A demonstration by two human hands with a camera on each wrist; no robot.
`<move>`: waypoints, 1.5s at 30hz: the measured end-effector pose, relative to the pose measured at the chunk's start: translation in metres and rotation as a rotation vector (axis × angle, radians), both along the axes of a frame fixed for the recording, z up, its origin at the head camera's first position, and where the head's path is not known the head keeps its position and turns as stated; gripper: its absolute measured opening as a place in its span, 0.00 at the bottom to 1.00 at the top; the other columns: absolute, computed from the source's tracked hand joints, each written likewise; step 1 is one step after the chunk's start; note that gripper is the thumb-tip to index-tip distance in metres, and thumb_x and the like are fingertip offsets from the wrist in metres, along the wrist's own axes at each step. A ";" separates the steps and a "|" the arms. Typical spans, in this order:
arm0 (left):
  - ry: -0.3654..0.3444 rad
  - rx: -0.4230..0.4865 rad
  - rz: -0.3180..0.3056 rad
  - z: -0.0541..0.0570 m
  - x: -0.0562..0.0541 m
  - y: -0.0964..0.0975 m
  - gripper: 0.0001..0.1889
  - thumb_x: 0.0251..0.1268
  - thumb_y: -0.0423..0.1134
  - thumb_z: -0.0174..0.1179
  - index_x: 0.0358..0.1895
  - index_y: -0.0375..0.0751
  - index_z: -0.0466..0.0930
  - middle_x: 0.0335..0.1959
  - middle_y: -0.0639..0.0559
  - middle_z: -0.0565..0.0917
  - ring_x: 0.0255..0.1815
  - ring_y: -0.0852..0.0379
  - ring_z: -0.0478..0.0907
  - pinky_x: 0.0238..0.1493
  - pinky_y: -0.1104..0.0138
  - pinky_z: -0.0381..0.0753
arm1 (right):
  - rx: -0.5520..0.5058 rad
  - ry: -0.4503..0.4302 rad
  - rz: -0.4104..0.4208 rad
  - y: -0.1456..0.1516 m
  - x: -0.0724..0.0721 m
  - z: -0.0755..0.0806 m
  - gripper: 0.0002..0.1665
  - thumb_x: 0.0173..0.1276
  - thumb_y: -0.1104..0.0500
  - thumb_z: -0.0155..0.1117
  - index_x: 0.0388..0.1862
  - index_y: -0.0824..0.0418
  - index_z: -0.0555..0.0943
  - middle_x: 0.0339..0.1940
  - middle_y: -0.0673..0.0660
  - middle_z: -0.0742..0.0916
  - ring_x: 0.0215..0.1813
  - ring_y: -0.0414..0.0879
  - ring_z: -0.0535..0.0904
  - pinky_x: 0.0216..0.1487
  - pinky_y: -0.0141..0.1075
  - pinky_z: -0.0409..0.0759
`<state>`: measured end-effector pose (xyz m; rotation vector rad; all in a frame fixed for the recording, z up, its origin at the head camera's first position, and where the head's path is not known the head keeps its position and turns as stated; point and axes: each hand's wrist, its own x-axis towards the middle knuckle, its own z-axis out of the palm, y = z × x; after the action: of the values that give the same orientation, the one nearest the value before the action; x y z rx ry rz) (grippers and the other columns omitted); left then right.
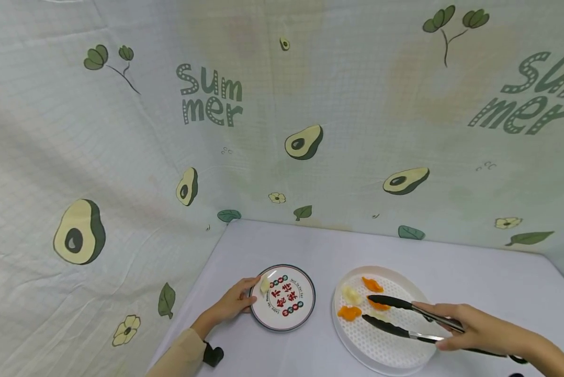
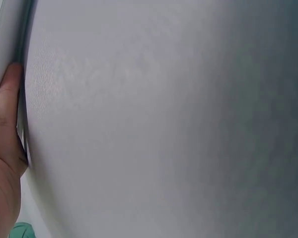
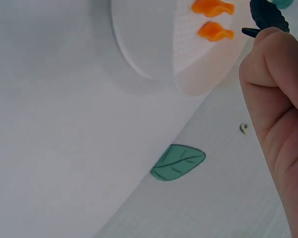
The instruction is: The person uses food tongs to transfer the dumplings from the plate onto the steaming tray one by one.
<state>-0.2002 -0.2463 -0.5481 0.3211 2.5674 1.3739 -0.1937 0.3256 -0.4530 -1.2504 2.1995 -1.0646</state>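
In the head view the left hand (image 1: 232, 301) holds the left rim of a small white plate (image 1: 282, 320) with a dark edge and red lettering. One pale yellow piece (image 1: 265, 285) lies on that plate near the thumb. The right hand (image 1: 475, 327) grips black-tipped metal tongs (image 1: 404, 317), whose arms are spread over a round white tray (image 1: 399, 358) with a dotted surface. Orange pieces (image 1: 349, 313) and pale yellow pieces (image 1: 351, 295) lie on the tray around the tong tips. The right wrist view shows the curled right hand (image 3: 280, 84) beside two orange pieces (image 3: 216, 31).
A white tabletop (image 1: 263, 241) carries both dishes, with the plate left of the tray. Behind and to the left hangs a pale cloth (image 1: 348, 104) printed with avocados and leaves. A black object (image 1: 213, 355) is by the left wrist.
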 end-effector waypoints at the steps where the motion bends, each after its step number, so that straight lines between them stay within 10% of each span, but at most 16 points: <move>1: -0.001 0.003 0.001 0.000 0.000 0.000 0.31 0.74 0.37 0.57 0.76 0.39 0.61 0.71 0.36 0.65 0.30 0.58 0.67 0.30 0.70 0.72 | -0.003 0.013 -0.006 -0.004 0.000 0.001 0.38 0.68 0.66 0.67 0.75 0.66 0.66 0.71 0.44 0.73 0.64 0.29 0.67 0.48 0.29 0.78; 18: 0.002 0.016 -0.010 -0.003 0.002 -0.003 0.31 0.74 0.35 0.57 0.76 0.37 0.60 0.70 0.36 0.65 0.29 0.60 0.67 0.29 0.71 0.73 | 0.000 -0.027 0.006 -0.090 -0.015 0.014 0.40 0.70 0.59 0.67 0.74 0.74 0.62 0.35 0.43 0.76 0.27 0.30 0.66 0.26 0.28 0.71; 23: 0.005 0.011 -0.010 -0.002 0.003 -0.004 0.31 0.74 0.35 0.57 0.76 0.37 0.60 0.71 0.37 0.65 0.28 0.60 0.67 0.29 0.71 0.72 | 0.131 0.065 -0.074 -0.120 -0.015 0.021 0.46 0.71 0.45 0.65 0.77 0.68 0.60 0.61 0.58 0.80 0.55 0.44 0.77 0.51 0.35 0.79; 30: -0.003 0.046 -0.005 0.001 0.003 -0.003 0.31 0.73 0.35 0.58 0.76 0.37 0.61 0.71 0.38 0.65 0.28 0.59 0.67 0.29 0.71 0.72 | 0.182 0.112 -0.112 -0.164 -0.011 0.024 0.50 0.71 0.41 0.63 0.78 0.70 0.57 0.41 0.49 0.79 0.37 0.39 0.71 0.39 0.37 0.74; 40: 0.005 0.043 -0.020 -0.001 -0.001 -0.002 0.31 0.74 0.35 0.57 0.76 0.38 0.60 0.70 0.38 0.66 0.28 0.60 0.67 0.29 0.71 0.73 | 0.258 0.074 -0.215 -0.220 -0.009 0.017 0.54 0.69 0.37 0.63 0.77 0.72 0.56 0.68 0.77 0.71 0.67 0.66 0.70 0.65 0.60 0.69; 45: 0.004 0.042 -0.018 0.000 -0.001 -0.002 0.31 0.74 0.34 0.57 0.76 0.37 0.60 0.70 0.38 0.66 0.28 0.61 0.67 0.29 0.72 0.73 | 0.289 0.072 -0.257 -0.242 -0.007 0.010 0.52 0.69 0.41 0.65 0.75 0.75 0.58 0.65 0.78 0.73 0.66 0.68 0.71 0.63 0.61 0.70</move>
<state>-0.2016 -0.2484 -0.5476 0.3538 2.5355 1.4243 -0.2005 0.0839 -0.4434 -0.9125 2.5116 -0.7602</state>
